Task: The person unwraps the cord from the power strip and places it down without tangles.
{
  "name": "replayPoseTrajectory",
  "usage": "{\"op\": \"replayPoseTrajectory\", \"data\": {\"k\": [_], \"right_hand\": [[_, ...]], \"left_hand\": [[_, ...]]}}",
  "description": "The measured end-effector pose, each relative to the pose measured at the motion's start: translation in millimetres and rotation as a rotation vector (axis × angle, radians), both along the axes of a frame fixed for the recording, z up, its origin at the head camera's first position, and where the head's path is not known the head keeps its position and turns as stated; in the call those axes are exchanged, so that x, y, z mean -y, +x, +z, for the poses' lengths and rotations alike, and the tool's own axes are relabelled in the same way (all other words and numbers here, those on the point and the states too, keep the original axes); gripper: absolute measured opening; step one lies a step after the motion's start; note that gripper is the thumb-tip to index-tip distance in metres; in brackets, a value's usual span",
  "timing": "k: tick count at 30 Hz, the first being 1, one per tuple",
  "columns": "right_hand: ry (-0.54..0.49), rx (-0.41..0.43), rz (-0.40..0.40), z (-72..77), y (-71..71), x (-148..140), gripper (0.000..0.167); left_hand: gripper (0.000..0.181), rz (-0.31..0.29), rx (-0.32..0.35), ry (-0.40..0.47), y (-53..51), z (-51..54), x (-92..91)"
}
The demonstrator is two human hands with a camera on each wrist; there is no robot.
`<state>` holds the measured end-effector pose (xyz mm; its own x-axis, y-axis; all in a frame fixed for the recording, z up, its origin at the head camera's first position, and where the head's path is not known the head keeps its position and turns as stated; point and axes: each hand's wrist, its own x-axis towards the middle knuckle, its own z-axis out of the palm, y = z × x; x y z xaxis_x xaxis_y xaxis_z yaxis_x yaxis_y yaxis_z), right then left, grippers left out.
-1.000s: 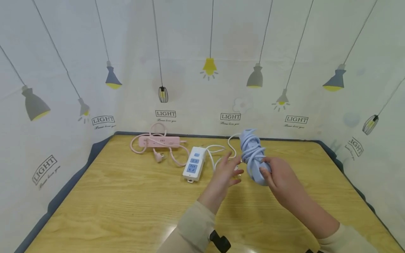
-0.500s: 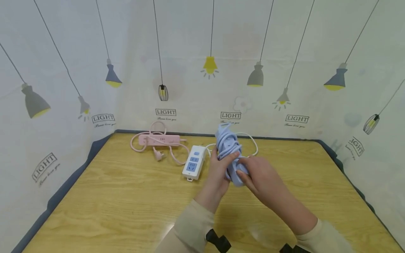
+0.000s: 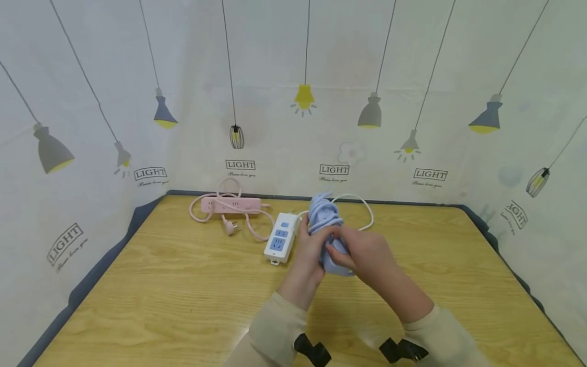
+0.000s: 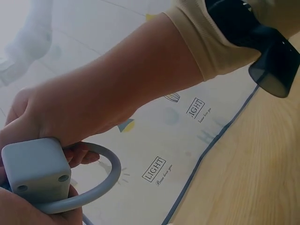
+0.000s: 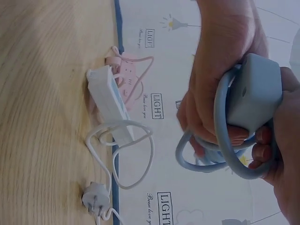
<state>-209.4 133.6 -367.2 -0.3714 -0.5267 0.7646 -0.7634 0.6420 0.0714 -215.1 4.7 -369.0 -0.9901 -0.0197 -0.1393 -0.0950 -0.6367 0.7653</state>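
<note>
A light-blue power strip (image 3: 338, 262) is held above the table in both hands, its own cord (image 3: 324, 216) wound in several turns round the upper part. My left hand (image 3: 306, 257) grips it from the left side. On the right, my right hand (image 3: 369, 252) has thumb and fingers curled at the strip's lower half, close against the left thumb. The right wrist view shows a loose loop of the cord (image 5: 224, 126) bowing out beside the strip's end, with the right fingertips next to it. Whether those fingers pinch cord or body is hard to tell.
A white power strip (image 3: 281, 238) with blue sockets lies left of the hands; its white cord (image 3: 364, 206) runs behind them. Its plug (image 5: 96, 199) rests on the wooden table (image 3: 183, 295). Farther left is a pink power strip (image 3: 234, 205) with a loosely looped cord.
The blue power strip has come left, from the right hand alone into both hands. My left hand, spread before, now grips it. The right hand has shifted left along with it.
</note>
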Motion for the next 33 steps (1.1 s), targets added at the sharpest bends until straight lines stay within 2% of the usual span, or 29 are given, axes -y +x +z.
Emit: {"op": "replayPoseTrajectory", "data": {"k": [8, 15, 20, 23, 26, 29, 31, 33], "right_hand": [[0.001, 0.109, 0.06, -1.2, -5.7, -0.5, 0.051], [-0.025, 0.268, 0.085, 0.8, -4.4, -4.0, 0.049], [-0.053, 0.417, 0.086, 7.6, 0.0, -11.3, 0.026], [-0.077, 0.47, 0.114, 12.2, 2.1, -18.1, 0.026], [-0.104, 0.529, 0.192, 13.7, 3.0, -24.8, 0.029], [-0.119, 0.608, 0.264, 12.7, 3.7, -28.3, 0.033], [-0.13, 0.662, 0.274, 12.0, 4.8, -28.4, 0.034], [-0.133, 0.688, 0.248, 11.3, 6.1, -27.6, 0.034]], "left_hand": [[0.085, -0.012, -0.014, -0.002, -3.5, -3.6, 4.1], [0.086, -0.023, -0.018, 0.006, -3.5, -4.1, 7.9], [0.068, -0.108, -0.032, 0.06, -0.3, 1.2, 18.2], [0.061, -0.175, -0.013, 0.086, -0.6, 5.5, 27.9], [0.061, -0.207, -0.007, 0.037, -2.0, 8.7, 35.0], [0.062, -0.208, 0.005, -0.043, -3.5, 10.1, 37.7], [0.063, -0.189, 0.02, -0.09, -4.8, 10.5, 37.8], [0.063, -0.162, 0.032, -0.116, -6.4, 10.6, 36.8]]}}
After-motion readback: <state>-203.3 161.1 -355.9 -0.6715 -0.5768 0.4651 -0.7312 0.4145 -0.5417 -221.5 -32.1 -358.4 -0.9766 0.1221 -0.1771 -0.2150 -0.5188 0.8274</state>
